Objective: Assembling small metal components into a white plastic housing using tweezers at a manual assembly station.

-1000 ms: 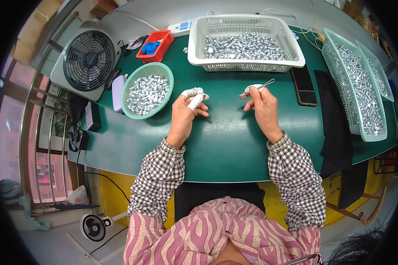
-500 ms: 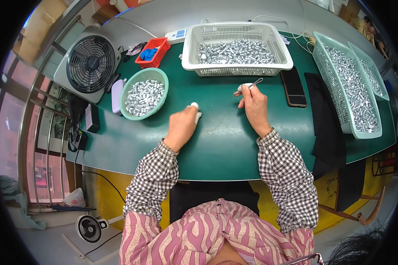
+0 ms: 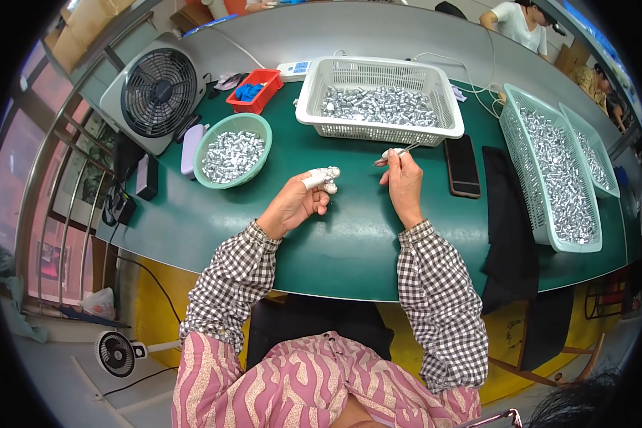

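Observation:
My left hand (image 3: 296, 198) is raised over the green table, turned so its curled fingers show. White coverings wrap its thumb and forefinger, whose tips are pressed together; anything between them is too small to make out. Facing it, my right hand (image 3: 404, 184) is closed on metal tweezers (image 3: 411, 148), their points toward the left, with a white covering on one fingertip. Left of my left hand stands a round green basket (image 3: 267, 153) of small silvery metal parts (image 3: 232, 157). Beyond both hands is a white basket (image 3: 385, 131) holding more of these parts (image 3: 378, 105).
A dark phone (image 3: 463, 166) and a black cloth (image 3: 510, 221) lie right of my right hand. Long green baskets (image 3: 542, 214) of parts stand at the far right. A fan (image 3: 157, 93), a red tray (image 3: 262, 100) and a lilac case (image 3: 191, 151) are at the left. People sit beyond the partition.
My left hand has turned over from knuckles up, bringing its covered fingertips into sight. My right hand keeps the tweezers in nearly the same place. The whole view has shifted slightly.

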Demonstrator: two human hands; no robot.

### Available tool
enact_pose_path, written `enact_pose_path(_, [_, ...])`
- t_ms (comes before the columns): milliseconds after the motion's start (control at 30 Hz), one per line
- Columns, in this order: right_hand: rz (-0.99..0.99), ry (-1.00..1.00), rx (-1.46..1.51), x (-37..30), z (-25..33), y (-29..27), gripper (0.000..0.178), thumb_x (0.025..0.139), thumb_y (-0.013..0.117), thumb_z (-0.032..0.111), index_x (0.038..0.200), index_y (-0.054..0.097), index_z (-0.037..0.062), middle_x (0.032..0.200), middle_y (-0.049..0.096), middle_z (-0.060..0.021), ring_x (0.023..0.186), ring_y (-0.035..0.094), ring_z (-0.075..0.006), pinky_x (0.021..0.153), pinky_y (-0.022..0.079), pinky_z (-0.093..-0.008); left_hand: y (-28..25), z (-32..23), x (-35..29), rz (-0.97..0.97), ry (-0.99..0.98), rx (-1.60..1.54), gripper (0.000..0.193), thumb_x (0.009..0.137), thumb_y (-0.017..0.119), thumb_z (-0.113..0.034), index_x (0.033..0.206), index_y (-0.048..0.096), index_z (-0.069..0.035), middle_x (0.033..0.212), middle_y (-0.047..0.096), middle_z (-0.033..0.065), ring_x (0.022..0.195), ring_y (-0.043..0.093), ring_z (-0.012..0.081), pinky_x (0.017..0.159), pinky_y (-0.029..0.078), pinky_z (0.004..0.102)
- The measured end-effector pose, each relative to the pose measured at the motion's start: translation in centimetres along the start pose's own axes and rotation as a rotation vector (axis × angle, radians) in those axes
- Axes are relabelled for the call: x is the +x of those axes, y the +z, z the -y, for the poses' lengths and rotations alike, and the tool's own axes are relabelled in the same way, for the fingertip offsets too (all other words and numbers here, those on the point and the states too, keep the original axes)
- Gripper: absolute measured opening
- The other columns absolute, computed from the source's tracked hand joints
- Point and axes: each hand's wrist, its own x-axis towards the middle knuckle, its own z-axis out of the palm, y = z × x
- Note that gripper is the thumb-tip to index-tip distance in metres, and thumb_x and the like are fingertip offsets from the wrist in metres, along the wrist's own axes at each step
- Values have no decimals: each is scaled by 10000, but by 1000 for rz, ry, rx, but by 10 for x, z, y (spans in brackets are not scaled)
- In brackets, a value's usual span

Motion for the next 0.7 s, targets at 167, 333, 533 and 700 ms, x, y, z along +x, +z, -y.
enact_pose_path(167, [22,43,0,0,-1,0,242,923,458,159,794,535,-31,706,634,-80,449,511,-84,407,395,-228,6,-16,7,-57,-16,-53,236,916,470,-187,1064,532,-14,775,571,31,552,503,77,473,452,212])
enact_pose_path(333, [35,24,-17,0,-1,-1,239,922,456,154,798,536,-34,708,633,-84,442,508,-85,407,397,-230,29,-59,25,-96,203,128,219,908,478,-192,1017,553,-17,781,587,42,573,531,87,469,453,223])
enact_pose_path(533, [7,27,-6,0,0,-1,215,904,476,126,779,536,-38,669,630,-98,423,534,-120,388,406,-252,33,-90,81,-196,338,664,215,857,521,-178,968,578,-3,738,608,81,639,589,144,515,470,269])
enact_pose_path(700, [27,14,-17,1,0,4,237,916,460,151,794,546,-32,684,632,-85,428,505,-90,402,398,-236,31,-78,131,-430,787,1461,189,759,543,-100,897,626,-2,786,629,199,740,622,315,647,488,416])
